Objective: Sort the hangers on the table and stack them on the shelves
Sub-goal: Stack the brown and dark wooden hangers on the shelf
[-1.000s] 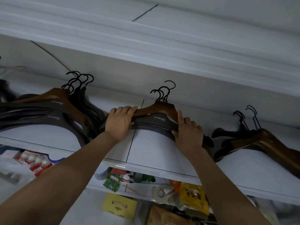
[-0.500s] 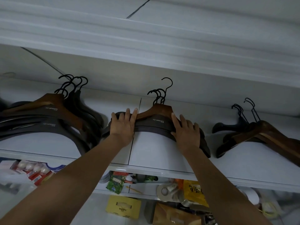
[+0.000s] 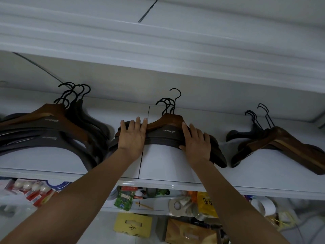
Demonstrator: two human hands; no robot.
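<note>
1. The task's thing is the middle stack of hangers (image 3: 162, 137). It lies flat on the white shelf (image 3: 161, 166), between the left pile (image 3: 52, 131) and the right pile (image 3: 284, 143), with a brown hanger (image 3: 169, 120) on top and dark grey ones under it. You seem to be squaring this stack up, so finish that before you let go.
2. Your left hand (image 3: 132, 138) lies flat on the stack's left arm. Its fingers (image 3: 139, 124) are straight and only slightly parted, and the pictures don't show where that thumb sits. Keep the palm flat and press down, so the upper hangers don't skate over the lower ones.
3. Your right hand (image 3: 197, 140) covers the right arm of the stack with its fingers (image 3: 192, 129) spread. The thumb (image 3: 182, 147) sits against the near lower edge. Use that thumb as a stop and nudge the grey hangers away from you until their edges line up.
4. Push both ends evenly. A one-sided shove will likely swing the stack towards a neighbouring pile. The left pile already sits just beside it.
5. Watch the hooks (image 3: 173, 110). They bunch together at the far side and one stands taller than the rest. Aim to point them all the same way, so that later hangers nest cleanly.
6. The right tips of the lower hangers fan out towards the near edge, so draw them in under the top hanger.
7. Lift your palms straight up when you are done. Dragging them off could undo the alignment.
</note>
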